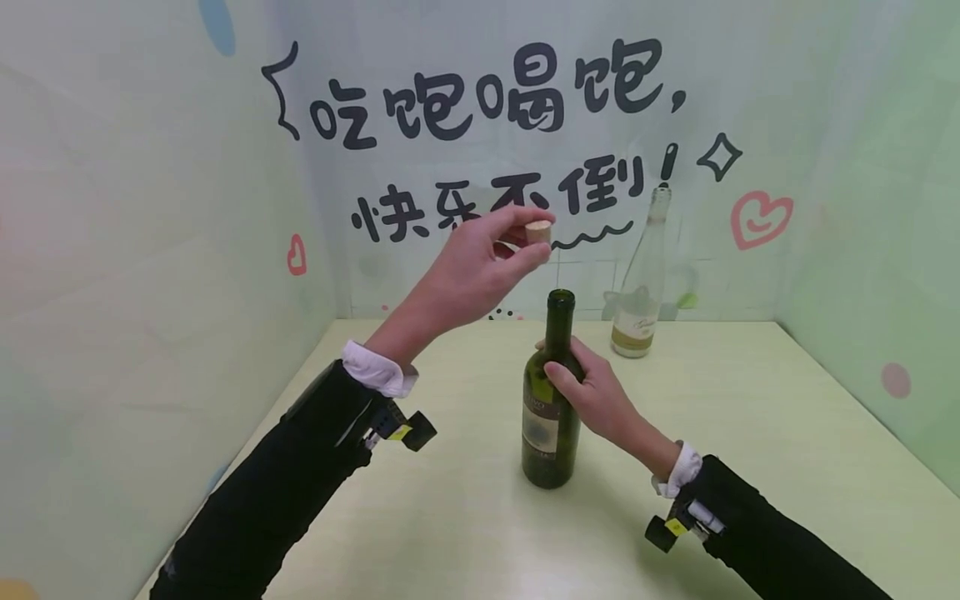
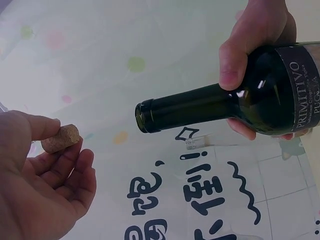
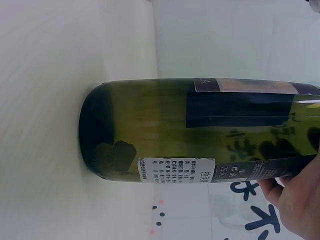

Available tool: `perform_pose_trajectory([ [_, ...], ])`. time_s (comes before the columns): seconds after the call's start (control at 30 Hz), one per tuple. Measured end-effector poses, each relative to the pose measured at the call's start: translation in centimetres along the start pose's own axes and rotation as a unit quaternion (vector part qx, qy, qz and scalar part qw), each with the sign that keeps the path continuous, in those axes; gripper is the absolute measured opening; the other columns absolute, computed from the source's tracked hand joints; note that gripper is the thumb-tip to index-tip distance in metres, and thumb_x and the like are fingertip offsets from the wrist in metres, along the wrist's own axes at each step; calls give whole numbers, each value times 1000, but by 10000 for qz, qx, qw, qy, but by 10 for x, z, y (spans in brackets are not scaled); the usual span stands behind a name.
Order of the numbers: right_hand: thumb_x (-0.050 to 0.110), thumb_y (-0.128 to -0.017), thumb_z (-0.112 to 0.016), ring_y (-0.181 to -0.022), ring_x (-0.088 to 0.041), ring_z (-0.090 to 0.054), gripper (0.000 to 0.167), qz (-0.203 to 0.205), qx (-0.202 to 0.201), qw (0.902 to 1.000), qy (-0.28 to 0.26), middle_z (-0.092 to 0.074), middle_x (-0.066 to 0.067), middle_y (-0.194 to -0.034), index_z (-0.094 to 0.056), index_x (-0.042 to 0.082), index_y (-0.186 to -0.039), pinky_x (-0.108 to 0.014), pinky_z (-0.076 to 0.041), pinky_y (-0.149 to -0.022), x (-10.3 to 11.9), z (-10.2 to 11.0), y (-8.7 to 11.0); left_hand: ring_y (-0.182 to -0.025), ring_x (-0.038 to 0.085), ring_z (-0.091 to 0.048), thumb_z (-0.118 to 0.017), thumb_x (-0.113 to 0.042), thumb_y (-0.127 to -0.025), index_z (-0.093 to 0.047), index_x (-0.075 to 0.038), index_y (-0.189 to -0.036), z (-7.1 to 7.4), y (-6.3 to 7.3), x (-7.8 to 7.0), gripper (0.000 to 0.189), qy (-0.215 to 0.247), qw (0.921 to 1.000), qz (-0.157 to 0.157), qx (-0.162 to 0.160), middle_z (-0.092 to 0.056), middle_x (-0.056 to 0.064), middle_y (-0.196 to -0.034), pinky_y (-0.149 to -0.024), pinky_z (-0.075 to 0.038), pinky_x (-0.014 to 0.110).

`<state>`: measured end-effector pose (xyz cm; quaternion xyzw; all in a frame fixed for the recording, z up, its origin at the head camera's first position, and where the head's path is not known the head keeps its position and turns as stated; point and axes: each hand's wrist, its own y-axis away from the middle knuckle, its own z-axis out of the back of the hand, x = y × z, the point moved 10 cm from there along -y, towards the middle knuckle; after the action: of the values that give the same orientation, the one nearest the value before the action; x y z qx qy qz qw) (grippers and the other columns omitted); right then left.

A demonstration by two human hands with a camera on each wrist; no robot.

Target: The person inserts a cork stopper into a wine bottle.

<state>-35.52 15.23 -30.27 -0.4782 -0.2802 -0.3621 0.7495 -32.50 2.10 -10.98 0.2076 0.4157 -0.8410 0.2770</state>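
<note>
A green wine bottle (image 1: 542, 467) stands upright on the table, its mouth uncovered. My right hand (image 1: 592, 392) grips it around the shoulder, just below the neck. Above the mouth and slightly to its left, my left hand (image 1: 480, 262) pinches a cork (image 1: 537, 232) between thumb and fingers. In the left wrist view, the cork (image 2: 61, 139) is apart from the bottle's open end (image 2: 144, 117). The right wrist view shows the bottle's base (image 3: 95, 132) on the table and its label side, with part of my right hand (image 3: 300, 205) at the edge.
A clear glass bottle (image 1: 637, 308) with a pale label stands at the back right of the pale table (image 1: 420, 500). Printed walls (image 1: 480, 50) enclose the back and both sides. Each sleeve carries a small black camera (image 1: 418, 431).
</note>
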Motion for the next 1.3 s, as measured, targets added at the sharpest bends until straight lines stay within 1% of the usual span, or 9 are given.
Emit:
perform_pose_trajectory([
  [0.23, 20, -106, -56, -98, -31, -64, 27, 130, 109, 9998, -83, -66, -14, -116, -58, 6, -130, -48, -56, -86, 8, -9, 4, -101, 15, -63, -64, -13, -103, -62, -5, -139, -1, 1, -3, 36, 32, 10000, -37, 27, -70, 6, -111, -92, -52, 29],
  [0.5, 18, -106, -52, -107, -33, -62, 28, 146, 555, 9976, -387, -63, -15, -126, -57, 7, -132, -56, -53, -95, 18, -24, 10, -103, 15, -63, -65, -12, -103, -61, -5, -139, -5, 6, -10, 37, 101, 9998, -96, 111, -70, 5, -113, -92, -52, 29],
  [0.57, 18, -106, -51, -108, -33, -62, 29, 188, 666, 9965, -465, -63, -15, -127, -57, 7, -132, -56, -53, -95, 21, -28, 13, -103, 15, -64, -65, -12, -103, -62, -5, -139, -6, 8, -13, 37, 104, 9998, -129, 127, -70, 5, -112, -92, -52, 29],
  [0.7, 17, -106, -51, -106, -32, -63, 29, 272, 822, 9944, -610, -63, -13, -125, -57, 7, -132, -52, -53, -93, 26, -35, 16, -102, 15, -64, -65, -11, -102, -63, -4, -138, -8, 11, -18, 36, 148, 9995, -194, 188, -70, 5, -109, -92, -52, 30],
  [0.9, 16, -106, -50, -104, -31, -63, 28, 402, 945, 9923, -687, -63, -13, -123, -57, 7, -132, -50, -54, -92, 30, -39, 19, -102, 15, -64, -65, -11, -102, -62, -5, -138, -14, 16, -23, 37, 103, 9992, -176, 338, -70, 4, -110, -93, -52, 28],
  [1.1, 16, -106, -49, -105, -31, -63, 28, 435, 975, 9920, -678, -63, -13, -123, -57, 6, -131, -51, -54, -93, 32, -39, 20, -102, 15, -64, -65, -11, -102, -62, -4, -138, -18, 21, -25, 37, 178, 9989, -194, 394, -70, 5, -109, -93, -52, 29],
  [1.17, 15, -106, -49, -105, -31, -63, 28, 435, 952, 9922, -678, -63, -13, -123, -56, 6, -132, -52, -54, -93, 33, -38, 20, -101, 15, -64, -65, -10, -102, -63, -4, -137, -19, 22, -24, 36, 180, 9988, -210, 395, -70, 5, -108, -93, -52, 29],
  [1.3, 16, -105, -49, -105, -32, -63, 29, 461, 934, 9922, -679, -64, -13, -124, -56, 6, -132, -54, -53, -93, 35, -38, 20, -101, 15, -64, -65, -11, -102, -63, -4, -137, -19, 26, -19, 36, 152, 9991, -131, 383, -71, 4, -107, -93, -52, 29],
])
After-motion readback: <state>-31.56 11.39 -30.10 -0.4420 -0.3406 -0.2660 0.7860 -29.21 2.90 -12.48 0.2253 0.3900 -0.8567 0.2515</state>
